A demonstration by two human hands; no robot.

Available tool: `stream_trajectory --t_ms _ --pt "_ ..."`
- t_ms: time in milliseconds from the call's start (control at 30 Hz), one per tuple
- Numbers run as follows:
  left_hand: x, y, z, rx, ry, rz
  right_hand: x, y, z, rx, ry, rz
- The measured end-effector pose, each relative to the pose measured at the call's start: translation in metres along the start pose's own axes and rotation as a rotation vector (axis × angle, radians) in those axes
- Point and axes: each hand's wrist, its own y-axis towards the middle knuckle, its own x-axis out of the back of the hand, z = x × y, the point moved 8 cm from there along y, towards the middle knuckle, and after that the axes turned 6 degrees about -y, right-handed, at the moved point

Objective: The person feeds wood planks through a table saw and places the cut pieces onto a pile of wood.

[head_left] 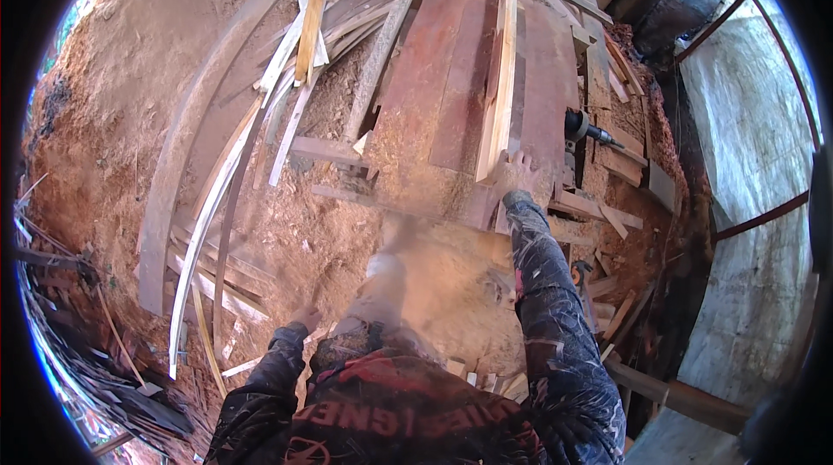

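Note:
My right hand (521, 172) is at the near end of a long pale timber (499, 75), its fingers closed on it. The timber lies lengthwise on reddish-brown boards (416, 83), which are dusted with sawdust. My left hand (304, 319) hangs low at the left of my legs, above sawdust-covered ground, its fingers loosely apart and holding nothing I can see. A black cylindrical power tool (590, 131) lies just right of the boards, beyond my right hand.
Loose strips (304, 31) and long curved planks (169, 205) lie at the left on sawdust. Offcuts (612, 213) surround the boards. At the right stand a pale sheet (720, 291) and rusty bars (764, 213). Dark scrap wood (104, 361) is piled at the lower left.

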Motion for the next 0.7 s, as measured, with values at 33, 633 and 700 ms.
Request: stream_trajectory --t_ms 33,633,700 --pt "-0.003 0.0 0.005 -0.005 -0.02 0.024 0.003 0.005 0.001 0.012 -0.047 -0.03" --pt "0.012 0.031 -0.068 0.019 -0.189 -0.028 0.027 0.107 -0.004 -0.042 -0.084 -0.102" --pt "0.012 0.036 -0.064 0.005 -0.209 -0.036 0.028 0.119 -0.005 -0.049 -0.047 -0.097"
